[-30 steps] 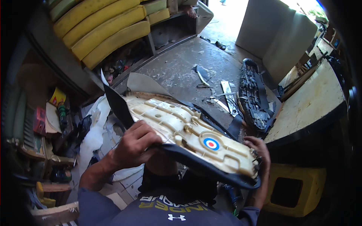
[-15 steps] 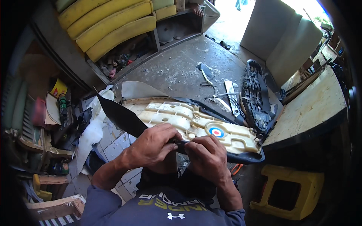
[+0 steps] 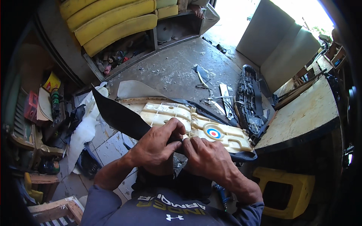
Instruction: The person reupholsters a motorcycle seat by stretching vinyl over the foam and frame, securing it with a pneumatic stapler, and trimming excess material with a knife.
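A cream plastic seat base (image 3: 230, 137) with a round target sticker (image 3: 213, 133) lies upside down across my lap. Loose black cover material (image 3: 115, 115) stands up at its left end and runs along the near edge. My left hand (image 3: 156, 147) is closed on that cover at the middle of the near edge. Just to its right, my right hand (image 3: 207, 160) pinches the same edge with bent fingers. My fingertips are partly hidden.
Yellow foam pieces (image 3: 117, 32) are stacked behind, beside another person's hand (image 3: 197, 11). Another seat base (image 3: 247, 98) and cut strips (image 3: 226, 100) lie on the floor. Right are a board (image 3: 298, 116) and yellow frame (image 3: 283, 173); a blue tool (image 3: 222, 196) sits low, white padding (image 3: 85, 137) left.
My right hand has moved from the seat's right end to beside my left hand. My left hand has shifted slightly right along the edge, and the seat's right end has risen in view.
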`<state>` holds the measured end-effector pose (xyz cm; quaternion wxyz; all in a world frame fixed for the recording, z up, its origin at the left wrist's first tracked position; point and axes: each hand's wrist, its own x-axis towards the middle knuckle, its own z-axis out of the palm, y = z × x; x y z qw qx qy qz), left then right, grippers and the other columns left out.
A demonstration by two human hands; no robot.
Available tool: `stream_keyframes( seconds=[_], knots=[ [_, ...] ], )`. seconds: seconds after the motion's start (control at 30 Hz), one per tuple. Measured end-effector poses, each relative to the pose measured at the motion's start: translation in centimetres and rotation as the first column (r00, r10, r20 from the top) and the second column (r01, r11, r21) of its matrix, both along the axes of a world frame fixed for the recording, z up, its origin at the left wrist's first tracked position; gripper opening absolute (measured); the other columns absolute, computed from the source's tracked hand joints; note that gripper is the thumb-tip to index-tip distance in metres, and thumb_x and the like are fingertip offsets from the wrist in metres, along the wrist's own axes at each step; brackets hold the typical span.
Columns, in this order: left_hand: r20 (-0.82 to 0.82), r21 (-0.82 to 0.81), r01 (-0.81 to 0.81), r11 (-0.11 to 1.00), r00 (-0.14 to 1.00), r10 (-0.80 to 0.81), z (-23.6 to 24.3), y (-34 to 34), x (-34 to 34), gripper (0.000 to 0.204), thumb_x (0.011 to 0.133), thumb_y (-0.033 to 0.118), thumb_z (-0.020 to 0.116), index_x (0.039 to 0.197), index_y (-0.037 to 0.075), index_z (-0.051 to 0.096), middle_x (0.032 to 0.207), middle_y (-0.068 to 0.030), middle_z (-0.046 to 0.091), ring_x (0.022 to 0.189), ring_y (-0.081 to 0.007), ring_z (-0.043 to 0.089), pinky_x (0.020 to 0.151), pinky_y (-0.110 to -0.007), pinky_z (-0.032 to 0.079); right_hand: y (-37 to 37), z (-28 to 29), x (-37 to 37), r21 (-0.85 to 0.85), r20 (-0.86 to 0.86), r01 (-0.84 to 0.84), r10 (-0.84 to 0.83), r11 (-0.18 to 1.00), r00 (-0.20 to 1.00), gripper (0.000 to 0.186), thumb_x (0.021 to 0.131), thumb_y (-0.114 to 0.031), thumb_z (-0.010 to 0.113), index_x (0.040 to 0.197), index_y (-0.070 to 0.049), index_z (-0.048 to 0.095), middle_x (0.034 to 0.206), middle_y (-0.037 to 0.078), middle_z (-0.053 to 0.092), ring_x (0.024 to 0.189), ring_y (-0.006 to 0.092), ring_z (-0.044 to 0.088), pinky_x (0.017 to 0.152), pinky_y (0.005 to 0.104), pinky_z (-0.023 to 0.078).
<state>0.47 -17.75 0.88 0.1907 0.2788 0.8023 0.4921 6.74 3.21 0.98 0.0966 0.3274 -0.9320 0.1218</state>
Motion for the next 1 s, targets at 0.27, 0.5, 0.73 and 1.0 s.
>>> stream_keyframes(
  seconds=[0.27, 0.5, 0.73, 1.0],
  knots=[
    [-0.004, -0.012, 0.001, 1.000, 1.000, -0.001, -0.1, -0.6, 0.1, 0.026, 0.091, 0.005, 0.076, 0.110, 0.001, 0.058, 0.100, -0.0139, 0.071, 0.094, -0.0222, 0.074, 0.086, -0.037, 0.057, 1.7, -2.6, 0.9, -0.147, -0.168, 0.289, -0.312, 0.946, 0.935, 0.019, 0.085, -0.015, 0.079, 0.093, -0.003, 0.067, 0.081, 0.009, 0.066, 0.059, 0.0212, 0.067, 0.055, 0.0349, 0.056],
    [-0.305, 0.045, 0.186, 0.981, 0.938, -0.164, 0.3, -0.7, 1.3, 0.026, 0.086, 0.001, 0.074, 0.108, 0.002, 0.061, 0.097, -0.0140, 0.067, 0.094, -0.0353, 0.068, 0.084, -0.044, 0.055, 3.9, 0.0, 4.2, -0.429, 0.249, 0.285, -0.191, 0.857, 0.950, 0.021, 0.087, -0.025, 0.084, 0.101, -0.012, 0.075, 0.086, 0.009, 0.069, 0.073, 0.0283, 0.068, 0.065, 0.0410, 0.056],
    [-0.564, -0.151, 0.130, 0.980, 0.803, -0.194, 1.5, -1.1, 1.5, 0.035, 0.080, 0.003, 0.081, 0.111, 0.005, 0.066, 0.101, -0.0128, 0.066, 0.098, -0.0339, 0.067, 0.087, -0.044, 0.055, 1.8, -2.3, 1.1, -0.578, 0.242, 0.144, 0.001, 0.803, 0.970, 0.024, 0.083, -0.008, 0.080, 0.106, -0.008, 0.071, 0.104, 0.013, 0.064, 0.100, 0.0347, 0.063, 0.086, 0.0457, 0.051],
    [-0.728, -0.081, -0.155, 0.985, 0.684, 0.048, -0.6, 0.5, 3.2, 0.038, 0.076, 0.004, 0.081, 0.112, 0.008, 0.070, 0.101, -0.0103, 0.065, 0.098, -0.0295, 0.066, 0.091, -0.045, 0.051, 0.6, -3.7, 1.4, -0.629, 0.155, 0.217, -0.153, 0.747, 0.976, 0.022, 0.078, -0.001, 0.077, 0.097, -0.006, 0.068, 0.096, 0.012, 0.062, 0.089, 0.0338, 0.062, 0.077, 0.0437, 0.051]
  ],
)
